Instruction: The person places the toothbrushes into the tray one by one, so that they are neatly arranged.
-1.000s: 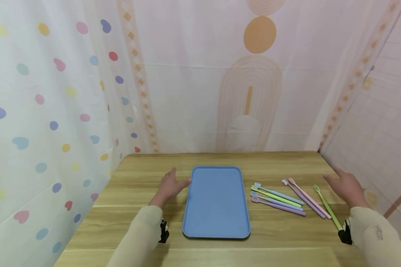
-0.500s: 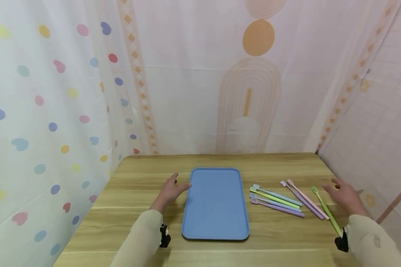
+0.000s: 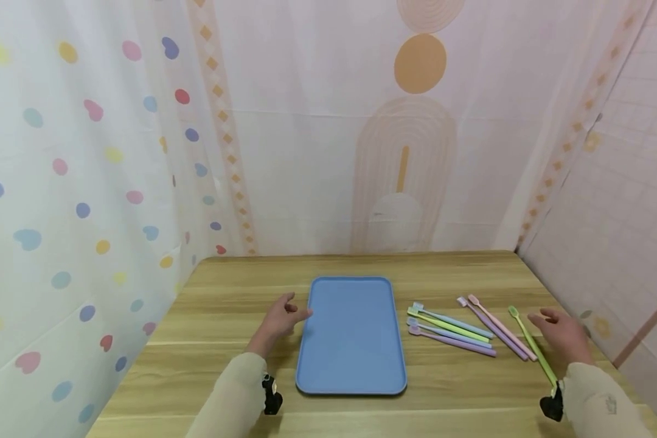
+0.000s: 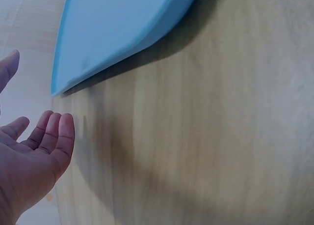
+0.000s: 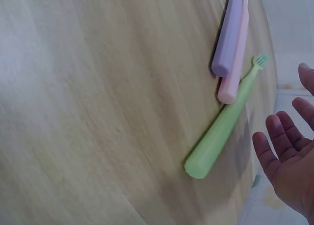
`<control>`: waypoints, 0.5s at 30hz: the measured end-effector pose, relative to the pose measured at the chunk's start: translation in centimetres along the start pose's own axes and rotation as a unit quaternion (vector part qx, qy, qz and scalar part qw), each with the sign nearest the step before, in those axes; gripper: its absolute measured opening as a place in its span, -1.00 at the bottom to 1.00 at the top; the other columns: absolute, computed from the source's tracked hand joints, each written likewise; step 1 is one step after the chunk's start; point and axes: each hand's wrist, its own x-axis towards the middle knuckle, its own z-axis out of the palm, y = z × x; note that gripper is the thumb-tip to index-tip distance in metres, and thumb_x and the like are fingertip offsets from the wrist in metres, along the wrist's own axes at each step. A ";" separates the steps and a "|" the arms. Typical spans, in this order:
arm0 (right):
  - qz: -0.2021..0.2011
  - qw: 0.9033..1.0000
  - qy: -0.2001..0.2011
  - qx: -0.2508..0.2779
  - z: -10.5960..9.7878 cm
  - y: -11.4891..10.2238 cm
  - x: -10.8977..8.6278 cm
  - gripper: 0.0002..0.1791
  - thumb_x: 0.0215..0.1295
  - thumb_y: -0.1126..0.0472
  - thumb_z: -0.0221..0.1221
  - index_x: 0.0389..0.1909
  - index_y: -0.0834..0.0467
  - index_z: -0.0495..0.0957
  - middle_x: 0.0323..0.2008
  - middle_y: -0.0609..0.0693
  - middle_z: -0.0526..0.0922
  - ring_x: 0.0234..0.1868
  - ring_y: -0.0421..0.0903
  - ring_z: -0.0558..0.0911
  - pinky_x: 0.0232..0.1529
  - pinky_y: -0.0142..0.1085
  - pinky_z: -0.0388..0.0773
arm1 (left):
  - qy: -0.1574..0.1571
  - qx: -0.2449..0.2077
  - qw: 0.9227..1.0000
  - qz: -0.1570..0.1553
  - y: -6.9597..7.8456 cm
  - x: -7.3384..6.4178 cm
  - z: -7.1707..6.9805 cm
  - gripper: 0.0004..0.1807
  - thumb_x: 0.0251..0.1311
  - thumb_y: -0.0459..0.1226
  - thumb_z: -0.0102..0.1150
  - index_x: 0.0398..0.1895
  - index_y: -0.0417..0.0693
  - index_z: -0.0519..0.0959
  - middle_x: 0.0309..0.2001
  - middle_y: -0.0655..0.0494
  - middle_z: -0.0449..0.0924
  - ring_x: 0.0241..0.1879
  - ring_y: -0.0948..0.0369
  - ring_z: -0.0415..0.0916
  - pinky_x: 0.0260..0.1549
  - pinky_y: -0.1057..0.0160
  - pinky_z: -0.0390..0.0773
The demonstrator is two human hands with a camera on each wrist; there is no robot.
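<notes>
A shallow blue tray (image 3: 351,337) lies on the wooden table, nothing on it. Beside its left edge hovers my left hand (image 3: 278,319), fingers loosely bent and holding nothing, thumb near the rim. At the right, my right hand (image 3: 565,334) is held over the table beside a green toothbrush (image 3: 532,347), also holding nothing. In the right wrist view, that green toothbrush (image 5: 221,129) lies nearest the fingers. A pink toothbrush (image 3: 504,328) and a purple toothbrush (image 3: 494,330) lie side by side to its left.
Between the tray and that pair, several toothbrushes lie close together, among them a yellow-green one (image 3: 451,325) and a lilac one (image 3: 454,342). The wooden table (image 3: 241,280) ends at a patterned curtain (image 3: 306,152) behind, with more curtain at both sides.
Both hands have come slightly lower and nearer, their fingers bending a little more. The view has shifted slightly. The tray and the toothbrushes lie as before.
</notes>
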 end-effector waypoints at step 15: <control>0.075 0.993 0.021 0.087 1.4 0.3 -0.3 -0.13 0.49 -0.18 -0.10 0.41 0.52 0.08 0.38 0.53 0.07 0.32 0.48 0.17 0.25 0.22 0.24 | 0.001 -0.064 0.998 -0.007 -1.2 -0.2 1.2 -0.24 0.18 -0.38 0.34 0.41 -0.39 0.23 0.03 -0.26 0.44 -0.10 -0.01 0.50 -0.19 0.13 0.63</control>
